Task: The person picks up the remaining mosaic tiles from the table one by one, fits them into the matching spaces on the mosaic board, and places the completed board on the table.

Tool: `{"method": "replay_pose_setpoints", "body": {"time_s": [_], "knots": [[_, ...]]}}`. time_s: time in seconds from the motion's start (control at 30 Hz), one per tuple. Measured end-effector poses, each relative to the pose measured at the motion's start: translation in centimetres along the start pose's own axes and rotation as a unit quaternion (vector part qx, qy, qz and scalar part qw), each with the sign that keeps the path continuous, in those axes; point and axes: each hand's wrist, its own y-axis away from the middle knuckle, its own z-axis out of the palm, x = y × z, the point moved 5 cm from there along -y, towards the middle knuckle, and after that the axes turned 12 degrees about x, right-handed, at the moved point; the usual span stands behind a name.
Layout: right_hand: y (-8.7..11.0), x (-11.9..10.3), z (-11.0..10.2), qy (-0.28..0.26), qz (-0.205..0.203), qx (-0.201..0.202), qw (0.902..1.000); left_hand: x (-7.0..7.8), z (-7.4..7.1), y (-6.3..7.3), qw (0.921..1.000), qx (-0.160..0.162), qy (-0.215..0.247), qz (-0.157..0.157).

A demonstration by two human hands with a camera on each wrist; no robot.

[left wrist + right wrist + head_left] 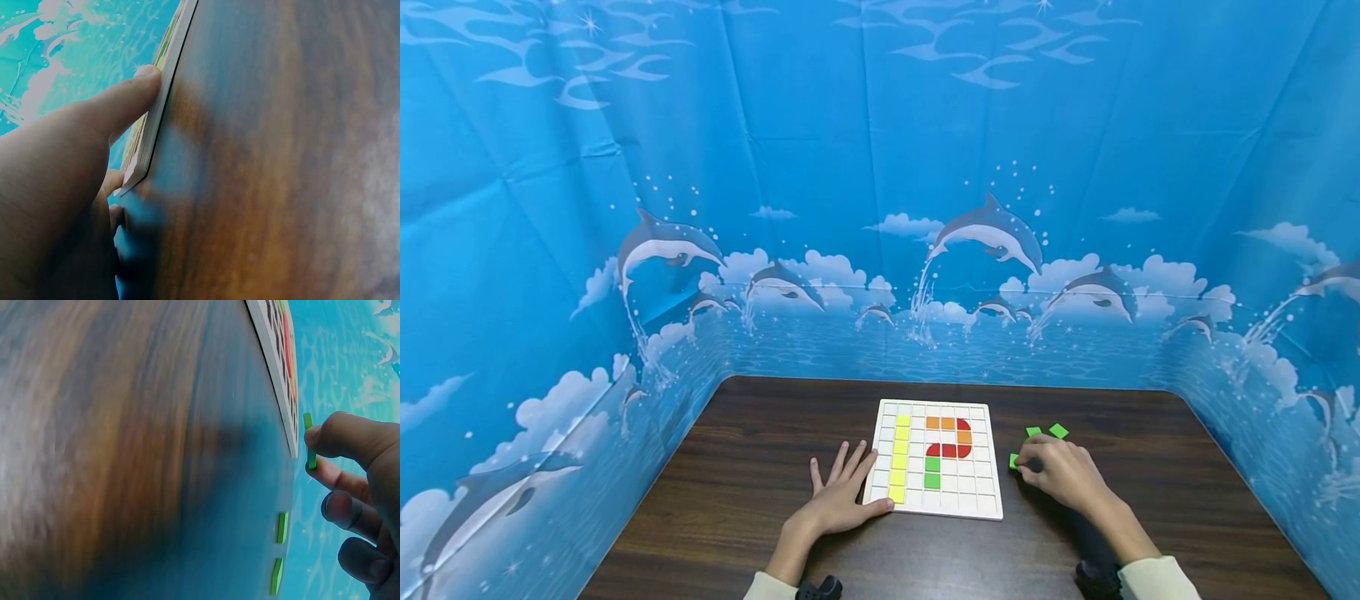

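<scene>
A white gridded board lies on the table. Its squares hold a yellow column, an orange and red curved shape, and green tiles below that curve. My left hand rests at the board's left side with fingers spread, the thumb on its near left corner. To the right of the board, my right hand pinches a green square tile between thumb and a finger; the right wrist view shows it raised off the table. Two loose green tiles lie just beyond that hand.
The dark brown wooden table has rounded far corners. A blue curtain printed with dolphins and clouds surrounds it at the back and both sides. Dark devices are strapped to both wrists, beside pale sleeves.
</scene>
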Motion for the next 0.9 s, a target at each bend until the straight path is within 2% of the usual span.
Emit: {"method": "replay_pose_setpoints", "body": {"time_s": [0.33, 0.6, 0.9], "knots": [[-0.2, -1.9, 0.3, -0.008, -0.021, 0.0, 0.9997, -0.1, 0.1, -0.1, 1.0, 0.003, -0.005, 0.001], [-0.4, -3.3, 0.6, -0.016, -0.03, 0.003, 0.9994, 0.4, -0.4, 0.1, 0.9999, 0.002, 0.007, 0.008], [-0.8, -5.0, 0.7, -0.038, -0.079, 0.023, 0.9959, 0.0, -0.1, -0.1, 1.0, -0.002, -0.005, -0.002]]}}
